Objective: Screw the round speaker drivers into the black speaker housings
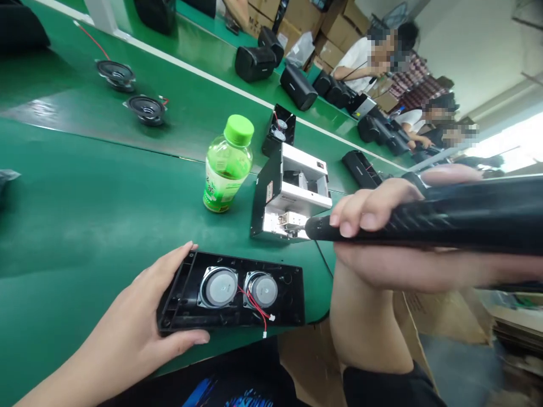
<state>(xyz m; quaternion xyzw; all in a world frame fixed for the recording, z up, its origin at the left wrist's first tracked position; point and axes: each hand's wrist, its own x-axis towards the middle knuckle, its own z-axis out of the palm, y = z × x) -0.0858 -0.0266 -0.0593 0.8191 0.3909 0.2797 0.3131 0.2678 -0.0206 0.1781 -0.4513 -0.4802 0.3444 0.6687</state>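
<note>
My left hand (139, 305) grips the left end of a black speaker housing (186, 311), thumb along the near edge and fingers on the far side. Inside the housing sit two speaker drivers (219, 287), backs up, with red wires (254, 305) ending in white plugs. My right hand (373, 237) is wrapped round a black electric screwdriver (479, 212), which lies almost level. Its tip points left into the lit front of a black-and-white screw feeder (305, 189); whether it touches a screw I cannot make out.
A green-capped drink bottle (228, 164) stands left of the feeder. Two loose speaker drivers (146, 109) lie farther left. Behind the feeder is another open housing (279, 130). Black speakers (298, 86) line the far bench, where people (360, 62) sit. Cardboard (449, 316) is at lower right.
</note>
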